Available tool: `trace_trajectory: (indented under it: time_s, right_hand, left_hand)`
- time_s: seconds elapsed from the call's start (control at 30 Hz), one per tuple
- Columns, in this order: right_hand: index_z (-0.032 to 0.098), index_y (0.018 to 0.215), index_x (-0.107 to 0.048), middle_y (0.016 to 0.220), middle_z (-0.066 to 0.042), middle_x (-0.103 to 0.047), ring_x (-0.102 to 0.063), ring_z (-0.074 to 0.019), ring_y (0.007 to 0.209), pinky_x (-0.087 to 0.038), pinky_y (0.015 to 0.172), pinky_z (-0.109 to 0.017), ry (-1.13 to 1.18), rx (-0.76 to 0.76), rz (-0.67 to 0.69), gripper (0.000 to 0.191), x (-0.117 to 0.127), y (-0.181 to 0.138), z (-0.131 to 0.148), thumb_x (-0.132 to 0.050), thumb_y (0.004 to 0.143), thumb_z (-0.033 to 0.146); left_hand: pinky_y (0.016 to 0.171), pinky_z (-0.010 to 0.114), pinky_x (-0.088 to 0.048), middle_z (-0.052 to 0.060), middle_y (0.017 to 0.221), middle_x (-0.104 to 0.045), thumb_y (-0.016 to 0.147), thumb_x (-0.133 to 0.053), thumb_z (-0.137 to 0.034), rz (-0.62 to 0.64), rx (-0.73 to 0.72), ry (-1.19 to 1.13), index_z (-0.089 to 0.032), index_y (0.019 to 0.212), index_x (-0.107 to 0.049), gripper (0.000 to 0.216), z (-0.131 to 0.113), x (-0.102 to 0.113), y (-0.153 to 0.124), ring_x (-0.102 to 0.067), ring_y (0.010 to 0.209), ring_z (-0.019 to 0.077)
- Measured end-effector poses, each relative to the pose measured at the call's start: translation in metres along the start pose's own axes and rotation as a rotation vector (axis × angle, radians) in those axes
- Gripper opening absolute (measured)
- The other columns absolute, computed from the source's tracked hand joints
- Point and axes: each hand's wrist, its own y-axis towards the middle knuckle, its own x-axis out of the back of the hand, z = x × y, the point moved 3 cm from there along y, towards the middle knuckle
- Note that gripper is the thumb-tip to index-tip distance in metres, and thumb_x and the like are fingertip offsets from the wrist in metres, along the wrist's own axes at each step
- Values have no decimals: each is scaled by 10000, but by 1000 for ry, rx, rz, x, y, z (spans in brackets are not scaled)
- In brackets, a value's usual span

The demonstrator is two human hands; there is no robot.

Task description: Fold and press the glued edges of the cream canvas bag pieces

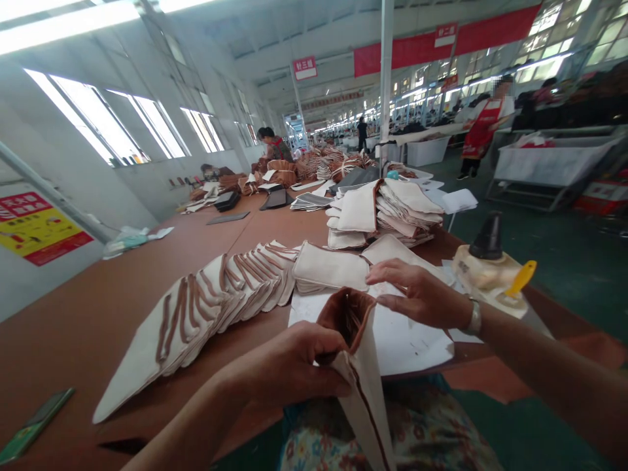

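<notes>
My left hand [299, 363] grips the rim of a sewn pouch [366, 386], white outside and brown inside, between thumb and fingers. The pouch hangs over the table's front edge above my lap, its mouth gaping upward. My right hand [422, 294], a band at its wrist, hovers at the far side of the mouth. Its fingers are stretched out and apart; whether they touch the rim is unclear. Just beyond lies a small stack of white pieces [331, 267]. Left of it fans a long overlapping row of similar white pieces [210, 301] with brown edges.
A bigger pile of white pieces [360, 209] stands farther back. At right sit a glue pot [483, 268] with a black cone and a yellow-handled brush [521, 280]. White paper [412, 340] lies under my hands. A phone [36, 422] rests at front left. Other people work beyond.
</notes>
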Motion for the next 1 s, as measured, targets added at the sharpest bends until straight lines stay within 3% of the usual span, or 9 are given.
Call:
trace_trajectory:
  time_s: [0.07,0.17,0.3,0.4,0.53,0.67,0.87,1.0]
  right_hand:
    - [176,1223,-599,1110,-93,-660,-602,-204,1016,-467,910,-327,185,-31,120,297,-11,-6,25,-556,946,276]
    - [165,1123,-601,982,-54,-646,-588,-169,855,-476,768,-274,314,-82,274,227,-27,-19,46,-517,963,303]
    - [161,962,-577,876,-28,-566,-508,-148,773,-429,690,-256,379,-121,202,177,-35,-38,42,-520,953,329]
    - [163,895,-544,791,2,-504,-438,-124,689,-377,615,-235,429,-63,157,111,-36,-46,39,-580,894,268]
    - [162,827,-532,751,16,-480,-409,-110,653,-344,577,-220,466,-124,149,94,-38,-48,36,-582,873,226]
    - [162,830,-543,751,9,-511,-444,-118,669,-352,596,-227,411,-189,174,103,-39,-49,36,-544,896,241]
    - [173,808,-518,750,-2,-539,-449,-130,683,-340,644,-253,86,-57,72,128,-35,-48,52,-445,907,138]
    - [173,802,-513,731,-9,-543,-450,-138,660,-332,623,-263,-4,-30,54,182,-35,-47,60,-394,938,153]
  left_hand:
    - [661,200,-378,-24,769,-529,771,-742,-325,18,-5,19,-136,810,-644,216,-3,-8,10,-444,737,126]
    - [623,203,-342,-35,773,-481,765,-742,-332,68,-49,-136,-147,862,-592,258,1,-17,22,-406,715,114]
    - [592,200,-307,-38,772,-490,763,-764,-366,106,-37,-350,-160,930,-548,342,16,-22,31,-405,691,99]
    - [573,200,-299,-40,741,-506,727,-801,-369,110,1,-391,-152,918,-586,361,24,-24,36,-399,646,85]
    - [584,212,-318,-17,741,-547,670,-843,-369,20,27,-402,-132,846,-639,359,26,-29,43,-437,656,95]
    - [579,216,-319,-16,698,-559,638,-859,-357,-76,58,-469,-124,760,-627,351,26,-37,47,-441,644,97]
    - [565,227,-282,-12,676,-538,704,-793,-326,-129,61,-374,-114,743,-641,264,26,-40,46,-408,630,92]
    - [545,238,-245,-24,652,-484,710,-772,-336,-139,76,-336,-119,744,-626,264,27,-40,46,-359,614,90]
